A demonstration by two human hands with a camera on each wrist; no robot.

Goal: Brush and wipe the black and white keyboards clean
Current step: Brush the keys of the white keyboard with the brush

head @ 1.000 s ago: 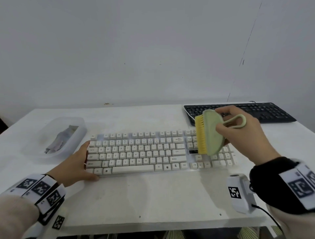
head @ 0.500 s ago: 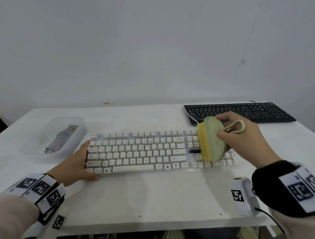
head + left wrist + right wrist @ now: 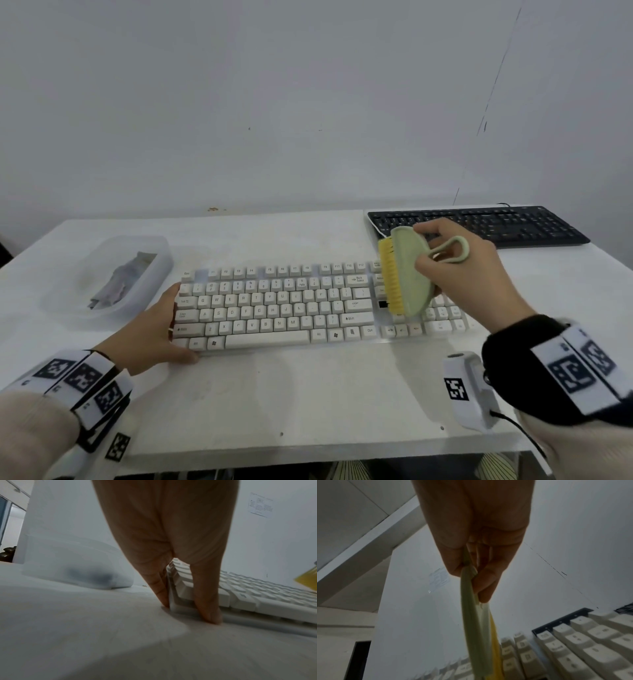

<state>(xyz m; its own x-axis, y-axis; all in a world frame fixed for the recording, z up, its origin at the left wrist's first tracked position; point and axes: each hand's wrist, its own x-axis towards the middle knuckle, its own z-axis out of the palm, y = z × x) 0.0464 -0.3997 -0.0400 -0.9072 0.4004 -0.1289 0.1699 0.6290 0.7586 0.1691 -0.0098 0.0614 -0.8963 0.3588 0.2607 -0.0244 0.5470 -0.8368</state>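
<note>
white keyboard point(image 3: 274, 305): flat on the table point(image 3: 308, 394), centre, long side facing the person; cream keys, pale base
black keyboard point(image 3: 513, 222): far right corner of table, behind the white one, apart from it; its near left part hidden behind the right hand and brush
brush point(image 3: 407, 274): pale green half-round body, yellow bristles point(image 3: 390, 277) pointing left, loop handle point(image 3: 448, 248) at the right; held on edge over the right end of the white keyboard, by the navigation keys and number pad; cannot tell if bristles touch the keys
right hand point(image 3: 469, 274): grips the brush body at the handle end, thumb on the near face, fingers curled behind it; in right wrist view fingers point(image 3: 486, 582) are pressed together against the green back
left hand point(image 3: 150, 332): at the left end of the white keyboard, palm side against its edge; fingers straight and close together along the left side, thumb point(image 3: 185, 358) along the front corner; left wrist view shows fingertips point(image 3: 161, 595) down on the table beside the keyboard's edge
container point(image 3: 68, 294): clear plastic tub, rounded corners, no lid on it, left of the white keyboard, just beyond the left hand, not touching either
container contents: one crumpled grey cloth point(image 3: 120, 281), lying lengthwise along the tub floor; nothing else made out inside
wrists: white bands with black square markers on both; camera unit point(image 3: 469, 390) under the right wrist with a cable
</note>
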